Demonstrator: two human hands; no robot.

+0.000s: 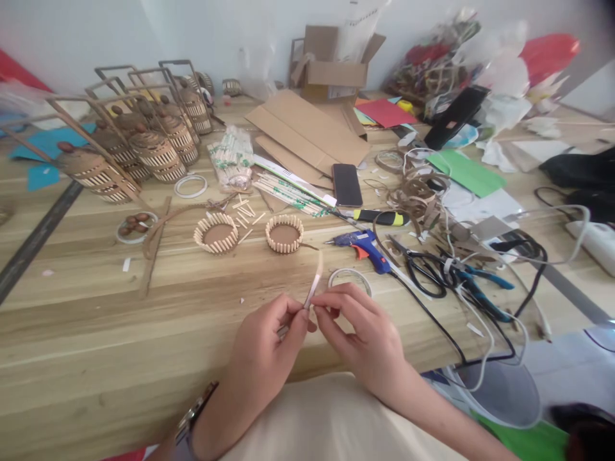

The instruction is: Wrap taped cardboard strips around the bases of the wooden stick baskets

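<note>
A narrow pale strip (pixel 314 282), whitish low down and tan at its tip, stands up from between my two hands over the table's front edge. My left hand (pixel 266 346) is closed, pinching its lower end between thumb and finger. Right beside it, my right hand (pixel 368 333) is also closed, thumb and fingertip pressed together at the strip's edge. A roll of tape (pixel 368 280) lies just behind my right hand. Further back sit two small round trays walled with short wooden sticks, the left one (pixel 200 242) and the right one (pixel 284 248).
A blue glue gun (pixel 362 242), yellow-black cutter (pixel 379 217), scissors (pixel 425 272), pliers (pixel 480 288) and cables lie at right. Behind are a phone (pixel 346 186), bundled sticks (pixel 293 192) and cardboard (pixel 307 128). Several stick-built lanterns (pixel 158 153) stand back left, near brown beads (pixel 135 225).
</note>
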